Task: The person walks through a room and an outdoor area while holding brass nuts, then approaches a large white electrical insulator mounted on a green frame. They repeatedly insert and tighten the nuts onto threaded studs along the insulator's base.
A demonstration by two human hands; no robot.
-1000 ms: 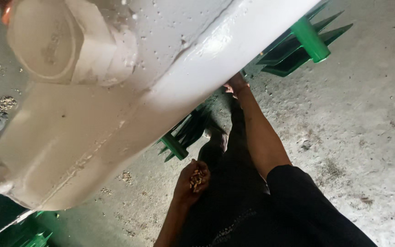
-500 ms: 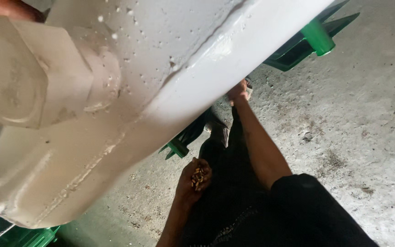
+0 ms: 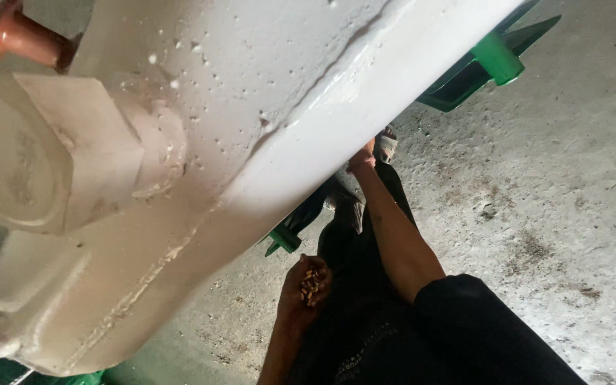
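Observation:
My left hand (image 3: 306,286) is cupped palm-up near my black trousers and holds a small heap of tan, grain-like pieces (image 3: 310,283). My right hand (image 3: 360,157) is stretched forward, its bare forearm coming out of a black sleeve. It touches the lower edge of a big white-painted metal machine body (image 3: 265,121). That edge hides the fingertips, so their grip does not show.
The white body fills the upper left and carries a large hexagonal boss (image 3: 51,157). A rust-red pipe (image 3: 19,39) sticks out at the top left. Green frame parts (image 3: 495,58) lie beyond it. A sandalled foot (image 3: 388,145) stands on the stained concrete floor (image 3: 536,214).
The view has drawn closer to the white body, which now fills more of the picture, and the hexagonal boss has slid down and left. Both hands keep their places.

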